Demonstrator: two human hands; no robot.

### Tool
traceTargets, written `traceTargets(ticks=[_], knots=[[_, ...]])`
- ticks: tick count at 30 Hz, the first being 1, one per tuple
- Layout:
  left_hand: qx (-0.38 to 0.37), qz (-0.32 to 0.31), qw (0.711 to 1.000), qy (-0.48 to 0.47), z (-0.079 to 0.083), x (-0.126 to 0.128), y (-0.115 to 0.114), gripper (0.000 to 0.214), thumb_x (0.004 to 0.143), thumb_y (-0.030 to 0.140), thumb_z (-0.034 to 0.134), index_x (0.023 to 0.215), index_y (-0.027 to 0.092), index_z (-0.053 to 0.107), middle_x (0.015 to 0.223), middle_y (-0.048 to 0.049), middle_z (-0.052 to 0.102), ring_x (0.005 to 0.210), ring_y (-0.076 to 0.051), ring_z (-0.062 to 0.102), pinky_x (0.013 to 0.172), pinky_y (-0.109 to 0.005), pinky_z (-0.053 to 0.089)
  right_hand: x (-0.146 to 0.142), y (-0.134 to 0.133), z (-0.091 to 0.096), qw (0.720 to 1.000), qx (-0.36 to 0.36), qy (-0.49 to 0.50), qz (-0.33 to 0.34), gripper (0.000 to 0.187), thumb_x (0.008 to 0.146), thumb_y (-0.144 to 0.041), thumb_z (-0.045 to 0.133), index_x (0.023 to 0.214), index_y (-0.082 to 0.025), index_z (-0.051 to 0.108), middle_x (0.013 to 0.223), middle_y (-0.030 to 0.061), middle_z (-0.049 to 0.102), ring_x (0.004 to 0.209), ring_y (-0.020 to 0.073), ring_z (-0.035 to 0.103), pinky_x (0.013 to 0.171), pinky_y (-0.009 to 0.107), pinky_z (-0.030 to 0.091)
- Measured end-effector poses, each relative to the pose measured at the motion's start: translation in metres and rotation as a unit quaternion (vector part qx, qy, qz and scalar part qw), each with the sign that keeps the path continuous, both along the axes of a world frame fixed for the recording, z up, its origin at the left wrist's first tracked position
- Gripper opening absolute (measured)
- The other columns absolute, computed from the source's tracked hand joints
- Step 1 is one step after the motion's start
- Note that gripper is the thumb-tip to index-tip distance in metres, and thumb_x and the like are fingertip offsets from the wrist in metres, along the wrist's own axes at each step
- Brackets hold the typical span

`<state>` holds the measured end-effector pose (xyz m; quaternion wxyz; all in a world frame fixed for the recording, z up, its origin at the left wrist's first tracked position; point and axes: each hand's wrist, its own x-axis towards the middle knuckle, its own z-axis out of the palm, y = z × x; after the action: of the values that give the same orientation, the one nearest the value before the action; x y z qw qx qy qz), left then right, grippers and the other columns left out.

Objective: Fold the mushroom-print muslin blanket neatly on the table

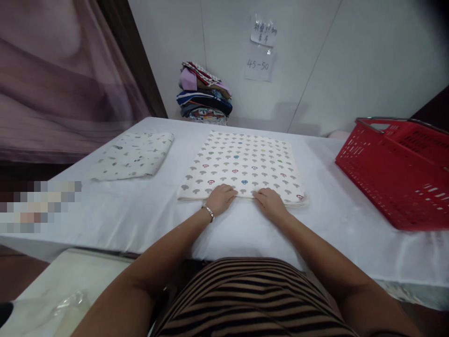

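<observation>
A folded cream cloth (245, 161) printed with rows of grey and coloured mushrooms lies flat on the white-covered table (157, 220). At its near edge, left of the middle, my left hand (221, 199) has its fingers curled over the border; a bracelet is on the wrist. My right hand (271, 202) holds the same edge a little to the right, fingers bent and thumb side inward. The layers of the fold show at the near right corner. My thumbs are partly hidden. Farther left rests another folded white cloth (136, 157) with a small dark print.
A red plastic basket (393, 173) stands on the table at the right. Behind the table, a pile of folded fabrics (205, 93) rises against the wall. Paper notes (258, 64) hang on that wall. A pinkish curtain (63, 79) hangs at the left.
</observation>
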<state>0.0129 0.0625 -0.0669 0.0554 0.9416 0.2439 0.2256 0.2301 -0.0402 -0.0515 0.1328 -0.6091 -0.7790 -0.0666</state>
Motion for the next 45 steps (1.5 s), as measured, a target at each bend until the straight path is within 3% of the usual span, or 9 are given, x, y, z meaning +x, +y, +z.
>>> traceTargets(ticks=[10, 14, 18, 22, 26, 32, 39, 45], knots=[[0.045, 0.014, 0.999, 0.005, 0.005, 0.006, -0.011, 0.022, 0.086, 0.009, 0.042, 0.081, 0.018, 0.062, 0.104, -0.0069, 0.062, 0.095, -0.020, 0.053, 0.079, -0.035, 0.043, 0.000, 0.000, -0.012, 1.000, 0.031, -0.002, -0.003, 0.026, 0.094, -0.019, 0.039, 0.106, -0.016, 0.061, 0.091, 0.0087, 0.061, 0.083, 0.0194, 0.051, 0.073, 0.031, 0.036], [0.057, -0.013, 0.998, 0.038, 0.010, 0.009, -0.019, 0.023, 0.088, 0.012, 0.042, 0.087, 0.019, 0.064, 0.115, -0.0059, 0.059, 0.107, -0.022, 0.049, 0.087, -0.039, 0.038, -0.002, 0.002, -0.010, 1.000, 0.014, 0.005, -0.014, 0.024, 0.095, -0.020, 0.037, 0.101, -0.017, 0.061, 0.089, 0.0081, 0.061, 0.083, 0.0200, 0.051, 0.073, 0.031, 0.037], [0.063, 0.000, 0.996, 0.063, 0.012, 0.015, -0.020, 0.023, 0.091, 0.018, 0.041, 0.086, 0.020, 0.064, 0.116, -0.0047, 0.058, 0.108, -0.022, 0.047, 0.087, -0.039, 0.036, -0.002, 0.003, -0.010, 1.000, 0.008, 0.015, -0.020, 0.022, 0.094, -0.021, 0.038, 0.098, -0.018, 0.060, 0.087, 0.0073, 0.061, 0.082, 0.0200, 0.051, 0.072, 0.031, 0.036], [0.081, -0.018, 0.992, 0.098, 0.013, 0.023, -0.016, 0.028, 0.091, 0.013, 0.037, 0.079, 0.018, 0.062, 0.116, -0.0064, 0.058, 0.108, -0.023, 0.047, 0.083, -0.038, 0.036, -0.001, 0.003, -0.011, 1.000, 0.020, 0.015, -0.017, 0.021, 0.094, -0.020, 0.039, 0.097, -0.017, 0.059, 0.085, 0.0065, 0.061, 0.080, 0.0200, 0.051, 0.072, 0.031, 0.036], [0.086, -0.032, 0.989, 0.114, 0.014, 0.029, -0.015, 0.030, 0.091, 0.009, 0.033, 0.085, 0.015, 0.061, 0.111, -0.0088, 0.059, 0.107, -0.022, 0.049, 0.083, -0.038, 0.038, -0.001, 0.003, -0.010, 0.999, 0.025, 0.013, -0.016, 0.019, 0.094, -0.020, 0.039, 0.095, -0.017, 0.058, 0.085, 0.0063, 0.060, 0.079, 0.0199, 0.050, 0.071, 0.031, 0.036], [0.054, -0.048, 0.994, 0.079, 0.020, 0.024, -0.024, 0.025, 0.084, 0.005, 0.039, 0.080, 0.016, 0.061, 0.114, -0.0085, 0.059, 0.118, -0.023, 0.045, 0.092, -0.039, 0.039, -0.003, -0.003, -0.010, 0.999, 0.023, 0.024, 0.006, 0.019, 0.091, -0.014, 0.039, 0.091, -0.017, 0.057, 0.088, 0.0076, 0.061, 0.084, 0.0198, 0.050, 0.073, 0.030, 0.037], [-0.003, 0.002, 1.000, 0.003, 0.016, 0.017, -0.030, 0.017, 0.085, 0.013, 0.044, 0.079, 0.017, 0.060, 0.115, -0.0097, 0.056, 0.114, -0.023, 0.046, 0.092, -0.041, 0.042, -0.005, -0.013, -0.008, 0.996, 0.023, 0.053, 0.065, 0.016, 0.088, -0.016, 0.044, 0.100, -0.016, 0.055, 0.100, 0.0093, 0.061, 0.092, 0.0210, 0.049, 0.077, 0.032, 0.038], [-0.026, 0.009, 1.000, -0.014, 0.013, 0.017, -0.029, 0.020, 0.086, 0.010, 0.039, 0.083, 0.017, 0.057, 0.116, -0.0092, 0.054, 0.113, -0.022, 0.046, 0.091, -0.041, 0.042, -0.003, -0.009, -0.012, 0.998, 0.028, 0.047, 0.045, 0.018, 0.090, -0.018, 0.044, 0.103, -0.016, 0.056, 0.103, 0.0097, 0.060, 0.093, 0.0215, 0.049, 0.077, 0.033, 0.038]])
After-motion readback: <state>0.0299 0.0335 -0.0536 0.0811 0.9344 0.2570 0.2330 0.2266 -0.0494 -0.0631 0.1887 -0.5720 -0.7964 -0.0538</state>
